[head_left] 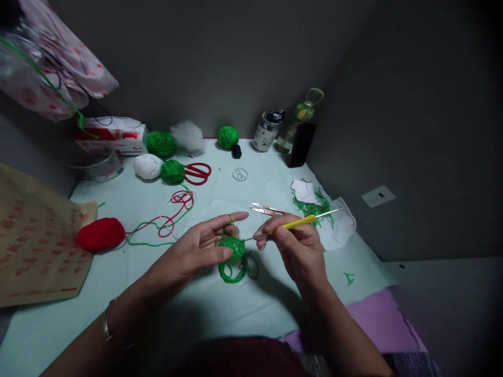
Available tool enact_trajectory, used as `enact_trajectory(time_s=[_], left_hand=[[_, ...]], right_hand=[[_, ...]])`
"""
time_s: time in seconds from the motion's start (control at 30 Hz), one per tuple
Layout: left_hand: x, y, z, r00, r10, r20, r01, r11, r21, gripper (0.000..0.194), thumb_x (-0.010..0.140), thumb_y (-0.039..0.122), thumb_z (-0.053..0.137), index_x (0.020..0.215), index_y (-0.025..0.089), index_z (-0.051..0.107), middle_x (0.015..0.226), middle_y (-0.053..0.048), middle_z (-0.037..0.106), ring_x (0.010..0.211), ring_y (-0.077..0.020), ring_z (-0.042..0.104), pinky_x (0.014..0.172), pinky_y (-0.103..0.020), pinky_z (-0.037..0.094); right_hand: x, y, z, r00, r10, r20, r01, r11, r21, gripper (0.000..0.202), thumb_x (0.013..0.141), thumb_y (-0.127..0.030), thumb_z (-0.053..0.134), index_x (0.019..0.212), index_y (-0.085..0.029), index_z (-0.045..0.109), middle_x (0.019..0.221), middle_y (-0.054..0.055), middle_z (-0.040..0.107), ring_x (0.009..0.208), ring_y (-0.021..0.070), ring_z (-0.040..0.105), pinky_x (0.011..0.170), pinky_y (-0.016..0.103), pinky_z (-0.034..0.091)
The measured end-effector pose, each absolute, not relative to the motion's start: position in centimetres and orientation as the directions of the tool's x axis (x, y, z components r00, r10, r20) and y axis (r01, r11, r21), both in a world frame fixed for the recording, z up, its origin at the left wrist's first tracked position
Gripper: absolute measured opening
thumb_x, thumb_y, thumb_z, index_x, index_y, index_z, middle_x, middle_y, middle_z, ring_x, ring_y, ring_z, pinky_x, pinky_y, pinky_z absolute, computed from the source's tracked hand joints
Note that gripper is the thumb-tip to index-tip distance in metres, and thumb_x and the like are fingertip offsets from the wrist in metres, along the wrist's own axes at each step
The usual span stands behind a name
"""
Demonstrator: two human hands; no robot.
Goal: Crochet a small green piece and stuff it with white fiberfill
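My left hand (200,248) pinches a small green crocheted piece (232,248) between thumb and fingers, with its index finger stretched out and green yarn looped over it. Loops of green yarn (232,275) hang just below the piece. My right hand (296,243) is closed round a crochet hook with a yellow handle (294,224). The hook's thin metal shaft points left, and its tip is at the right edge of the green piece. Whether the tip is inside a stitch is too small to tell.
Thread snips (268,210) lie just beyond my right hand. Red scissors (198,174), green yarn balls (161,143) and a white ball (148,166) are behind. A red yarn ball (101,234) sits left, green scraps (324,204) right. A pen cup (265,135) and bottle (286,133) stand at the back.
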State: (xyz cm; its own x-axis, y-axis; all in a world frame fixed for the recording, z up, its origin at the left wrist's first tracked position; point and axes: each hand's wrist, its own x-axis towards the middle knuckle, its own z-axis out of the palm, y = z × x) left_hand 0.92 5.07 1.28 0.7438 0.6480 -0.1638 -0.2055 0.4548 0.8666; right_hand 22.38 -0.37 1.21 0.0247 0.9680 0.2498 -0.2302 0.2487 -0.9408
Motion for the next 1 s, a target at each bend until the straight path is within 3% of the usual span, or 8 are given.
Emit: enact_trajectory(time_s=[0.13, 0.3, 0.37, 0.53, 0.63, 0.73, 0.87, 1.0], left_hand=[[1.4, 4.7, 1.7, 0.773, 0.595, -0.221, -0.230, 0.587, 0.776, 0.059, 0.085, 0.031, 0.071, 0.143, 0.024, 0.058, 0.115, -0.009, 0.067, 0.105, -0.0234, 0.060, 0.094, -0.035, 0.043], [1.4, 4.9, 2.1, 0.785, 0.573, -0.235, -0.274, 0.662, 0.697, 0.051, 0.088, 0.030, 0.066, 0.136, 0.015, 0.065, 0.091, -0.008, 0.070, 0.082, -0.0169, 0.061, 0.079, -0.030, 0.045], [1.2, 5.0, 2.1, 0.784, 0.573, -0.236, -0.269, 0.658, 0.703, 0.049, 0.087, 0.030, 0.068, 0.134, 0.015, 0.067, 0.092, -0.009, 0.069, 0.083, -0.0170, 0.061, 0.078, -0.029, 0.046], [1.4, 4.7, 1.9, 0.757, 0.625, -0.192, -0.213, 0.513, 0.831, 0.058, 0.078, 0.026, 0.082, 0.134, 0.028, 0.066, 0.109, -0.005, 0.064, 0.104, -0.0202, 0.062, 0.089, -0.030, 0.047], [1.9, 4.2, 1.8, 0.714, 0.669, -0.207, -0.185, 0.465, 0.866, 0.069, 0.071, 0.022, 0.087, 0.135, 0.032, 0.064, 0.114, -0.003, 0.063, 0.110, -0.0210, 0.062, 0.092, -0.031, 0.048], [2.4, 3.9, 1.8, 0.668, 0.711, -0.220, -0.139, 0.410, 0.901, 0.076, 0.070, 0.023, 0.087, 0.140, 0.032, 0.058, 0.122, -0.005, 0.062, 0.111, -0.0220, 0.061, 0.094, -0.034, 0.050], [2.4, 4.0, 2.0, 0.591, 0.786, -0.180, -0.035, 0.248, 0.968, 0.075, 0.071, 0.024, 0.085, 0.140, 0.029, 0.059, 0.122, -0.005, 0.061, 0.112, -0.0233, 0.059, 0.104, -0.040, 0.045], [2.2, 4.2, 1.9, 0.562, 0.823, -0.081, 0.043, 0.069, 0.997, 0.069, 0.073, 0.023, 0.083, 0.138, 0.030, 0.061, 0.109, -0.003, 0.060, 0.107, -0.0227, 0.059, 0.105, -0.042, 0.044]], right_hand=[[22.6, 0.0, 1.1, 0.010, 0.972, 0.236, -0.242, 0.231, -0.943, 0.012, 0.094, -0.028, 0.066, 0.094, -0.024, 0.078, 0.086, 0.003, 0.076, 0.071, 0.0138, 0.072, 0.067, 0.029, 0.061], [22.9, 0.1, 1.1, -0.004, 0.963, 0.269, -0.226, 0.261, -0.938, 0.011, 0.093, -0.027, 0.067, 0.093, -0.022, 0.078, 0.085, 0.004, 0.077, 0.069, 0.0139, 0.071, 0.065, 0.029, 0.061], [22.8, 0.2, 1.2, 0.004, 0.963, 0.268, -0.273, 0.259, -0.927, 0.011, 0.093, -0.026, 0.067, 0.092, -0.022, 0.077, 0.082, 0.003, 0.076, 0.067, 0.0125, 0.070, 0.062, 0.026, 0.060], [22.0, -0.1, 0.9, -0.002, 0.952, 0.307, -0.307, 0.292, -0.906, 0.011, 0.095, -0.029, 0.065, 0.095, -0.025, 0.076, 0.082, 0.001, 0.075, 0.068, 0.0123, 0.068, 0.062, 0.026, 0.058], [21.3, -0.3, 0.7, 0.008, 0.911, 0.412, -0.079, 0.412, -0.908, 0.013, 0.094, -0.024, 0.066, 0.100, -0.027, 0.077, 0.095, 0.003, 0.077, 0.086, 0.0158, 0.070, 0.076, 0.032, 0.059], [20.9, -0.3, 0.6, 0.009, 0.876, 0.482, 0.086, 0.480, -0.873, 0.014, 0.094, -0.022, 0.066, 0.100, -0.027, 0.077, 0.095, 0.003, 0.078, 0.094, 0.0184, 0.070, 0.083, 0.038, 0.058], [21.0, -0.2, 0.1, 0.061, 0.909, 0.412, -0.033, 0.415, -0.909, 0.012, 0.095, -0.028, 0.064, 0.098, -0.025, 0.076, 0.093, 0.004, 0.078, 0.080, 0.0169, 0.070, 0.070, 0.033, 0.059], [21.2, 0.2, -0.5, 0.049, 0.950, 0.309, -0.189, 0.313, -0.931, 0.014, 0.097, -0.031, 0.061, 0.098, -0.023, 0.072, 0.088, 0.004, 0.077, 0.073, 0.0153, 0.069, 0.065, 0.030, 0.059]])
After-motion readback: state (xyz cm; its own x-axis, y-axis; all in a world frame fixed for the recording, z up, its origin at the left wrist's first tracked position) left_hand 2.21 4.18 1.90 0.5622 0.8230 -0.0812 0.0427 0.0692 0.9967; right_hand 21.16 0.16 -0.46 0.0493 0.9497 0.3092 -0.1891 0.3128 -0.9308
